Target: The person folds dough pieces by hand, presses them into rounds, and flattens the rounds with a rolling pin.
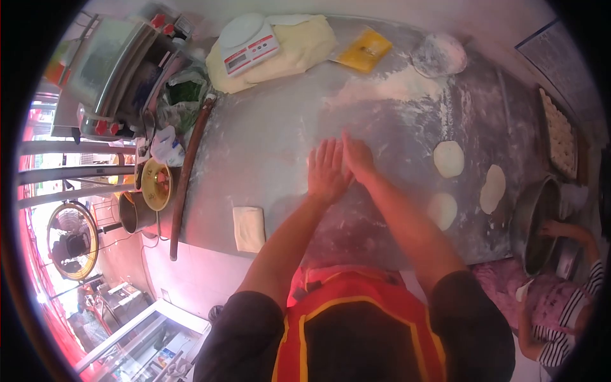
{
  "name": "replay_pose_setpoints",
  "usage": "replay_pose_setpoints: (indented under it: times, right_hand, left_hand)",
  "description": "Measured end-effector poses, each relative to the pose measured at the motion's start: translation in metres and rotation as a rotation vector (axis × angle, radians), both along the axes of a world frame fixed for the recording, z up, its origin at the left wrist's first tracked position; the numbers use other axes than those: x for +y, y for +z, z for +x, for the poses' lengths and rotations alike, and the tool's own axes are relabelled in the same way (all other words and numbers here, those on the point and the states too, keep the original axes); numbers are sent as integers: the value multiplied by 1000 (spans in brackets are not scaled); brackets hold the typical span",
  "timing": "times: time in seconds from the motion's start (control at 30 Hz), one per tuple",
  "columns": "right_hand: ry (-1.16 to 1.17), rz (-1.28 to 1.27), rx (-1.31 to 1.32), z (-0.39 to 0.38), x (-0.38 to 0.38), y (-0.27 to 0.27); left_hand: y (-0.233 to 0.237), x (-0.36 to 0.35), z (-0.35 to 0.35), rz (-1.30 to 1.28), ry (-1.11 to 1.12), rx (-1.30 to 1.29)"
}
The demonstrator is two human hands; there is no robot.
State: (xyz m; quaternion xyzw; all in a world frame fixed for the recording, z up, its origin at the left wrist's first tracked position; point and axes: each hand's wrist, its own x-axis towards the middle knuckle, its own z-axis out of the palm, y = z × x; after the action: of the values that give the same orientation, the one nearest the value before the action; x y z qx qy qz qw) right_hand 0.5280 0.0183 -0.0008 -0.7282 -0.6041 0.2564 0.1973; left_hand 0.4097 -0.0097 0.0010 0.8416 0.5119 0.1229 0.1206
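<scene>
My left hand [328,170] is over the middle of the grey worktop [280,127], palm down, fingers stretched out. Against its inner side is my right hand [359,158], turned on edge with its fingers straight. Whether anything lies under or between the palms is hidden. A folded rectangle of dough [249,229] rests left of my left forearm. To the right of my hands lie a round dough piece [449,159], a second flat round [442,211] partly beside my forearm, and a longer oval piece [492,189].
A white kitchen scale [248,48] stands on a large dough slab [305,44] at the back. Nearby are a yellow packet [365,49], loose flour [388,87] and a floury bowl [439,55]. A long rolling pin [191,172] lies left. Another person's hand [555,229] reaches into a metal basin [531,223].
</scene>
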Motion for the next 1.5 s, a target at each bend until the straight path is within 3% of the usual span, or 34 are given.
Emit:
replay_pose_setpoints:
  times: [0.1,0.2,0.3,0.4,0.43,0.5,0.6,0.67,0.77,0.9,1.0,1.07,1.13,1.2,1.27,1.33,1.43,1.5]
  right_hand:
    - [122,-15,-32,19,9,-12]
    - [24,104,29,13,17,28]
    - [378,496,220,-7,5,-7]
    - [296,469,87,-3,-37,-12]
    - [213,422,74,0,-55,-11]
    - [40,319,41,6,-87,-1]
    - [94,487,-57,4,-76,13]
    - [186,455,-114,-2,-65,-4]
    - [250,320,-183,-6,-55,-15]
    - [278,167,-221,-4,-56,-12]
    - [303,596,-261,-4,-67,1]
    - [440,583,-317,-6,-87,13]
    - [471,524,-358,-4,-99,15]
    - [394,403,-396,23,-108,14]
    - [307,372,-350,70,-112,0]
    - [169,224,-534,110,-116,3]
    - [161,349,-526,137,-71,-5]
    - [63,327,-119,114,-17,-2]
  left_hand:
    - [-4,1,-1,6,-21,-42]
    - [-54,2,-29,232,54,-142]
    - [-2,-21,-55,-187,509,-573]
    - [5,-45,-67,-318,489,-585]
    - [-2,-53,-65,-261,484,-680]
    - [-7,-59,-58,-288,427,-594]
    - [-5,-54,-37,-307,411,-516]
    - [13,-47,-28,-264,362,-452]
    - [-14,-29,-24,-370,393,-398]
    - [5,-17,-28,-540,316,-383]
    - [7,-25,-36,-407,333,-488]
    - [-12,-44,-55,-200,453,-642]
    - [-19,-59,-106,30,379,-623]
    - [7,-64,-177,105,254,-201]
    - [14,-87,-219,10,737,-357]
    - [12,-104,-258,111,591,99]
    - [41,-101,-248,-538,938,-312]
    - [72,-86,-236,-708,929,-176]
